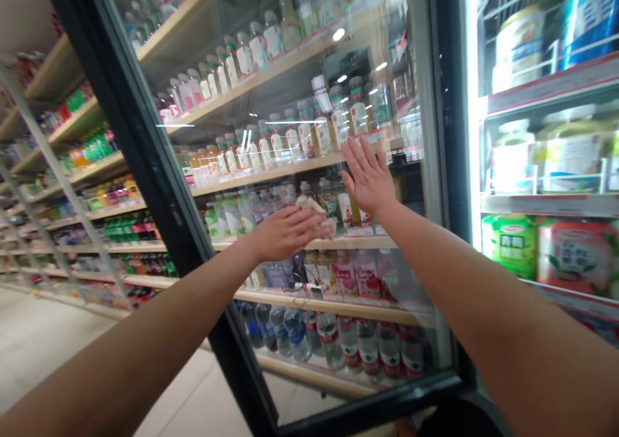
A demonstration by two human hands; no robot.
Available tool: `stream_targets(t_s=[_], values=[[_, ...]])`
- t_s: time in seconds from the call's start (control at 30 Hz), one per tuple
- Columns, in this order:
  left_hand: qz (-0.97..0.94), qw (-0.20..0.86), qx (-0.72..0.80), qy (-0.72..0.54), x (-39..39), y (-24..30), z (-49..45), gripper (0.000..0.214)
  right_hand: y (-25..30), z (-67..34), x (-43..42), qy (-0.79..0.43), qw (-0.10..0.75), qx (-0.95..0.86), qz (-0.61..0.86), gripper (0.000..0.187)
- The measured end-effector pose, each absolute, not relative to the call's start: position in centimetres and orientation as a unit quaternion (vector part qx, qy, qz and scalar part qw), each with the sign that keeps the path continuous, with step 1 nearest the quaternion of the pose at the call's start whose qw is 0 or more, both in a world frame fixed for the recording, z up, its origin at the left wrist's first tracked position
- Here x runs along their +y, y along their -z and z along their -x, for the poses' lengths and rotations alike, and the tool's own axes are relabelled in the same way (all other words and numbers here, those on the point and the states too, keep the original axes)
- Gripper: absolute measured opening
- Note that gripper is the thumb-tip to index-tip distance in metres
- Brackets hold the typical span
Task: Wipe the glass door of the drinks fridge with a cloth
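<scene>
- Left grip (286, 233) grasps a crumpled pale cloth (313, 206) against the black-framed glass door (153, 166).
- Right grip (369, 178), released, rests flat against that glass door.

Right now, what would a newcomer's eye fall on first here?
Probably the two hands at the black-framed glass door: the left hand with a pale cloth at mid-picture, the right hand open, higher and to its right. Next, rows of bottles seen through the glass, then the brightly lit cooler at the right edge.
</scene>
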State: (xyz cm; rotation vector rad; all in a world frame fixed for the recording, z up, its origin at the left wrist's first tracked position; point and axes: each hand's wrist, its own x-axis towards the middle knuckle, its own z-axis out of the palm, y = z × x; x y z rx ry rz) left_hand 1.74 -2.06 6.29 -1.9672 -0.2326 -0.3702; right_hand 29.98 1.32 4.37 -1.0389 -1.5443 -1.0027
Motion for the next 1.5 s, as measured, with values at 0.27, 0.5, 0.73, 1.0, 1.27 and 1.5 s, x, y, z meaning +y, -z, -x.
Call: stream_targets(t_s=[0.27,0.5,0.73,1.0,1.27,1.5], values=[[0.717,0.503,-0.289,0.386,-0.7,-15.9,-4.1,0.051,-4.3,-29.9,1.4,0.423,0.493,-0.631,0.425,0.061],[0.816,0.47,-0.211,0.265,-1.1,-13.5,-10.2,0.06,-4.3,-30.2,1.8,0.423,0.496,-0.635,0.414,0.062],[0.722,0.518,-0.262,0.377,-1.0,-12.1,-3.0,0.055,-4.3,-29.9,1.4,0.418,0.492,-0.631,0.43,0.061],[0.829,0.541,-0.068,0.126,-2.1,-6.7,-2.6,0.046,-4.3,-30.0,1.4,0.415,0.495,-0.635,0.424,0.06],[0.759,0.433,-0.264,0.408,1.0,-17.1,-11.7,0.057,-4.2,-30.1,1.7,0.423,0.494,-0.633,0.42,0.061],[0.821,0.425,-0.194,0.327,1.7,-17.2,-10.8,0.066,-4.4,-30.2,1.6,0.42,0.491,-0.636,0.423,0.062]])
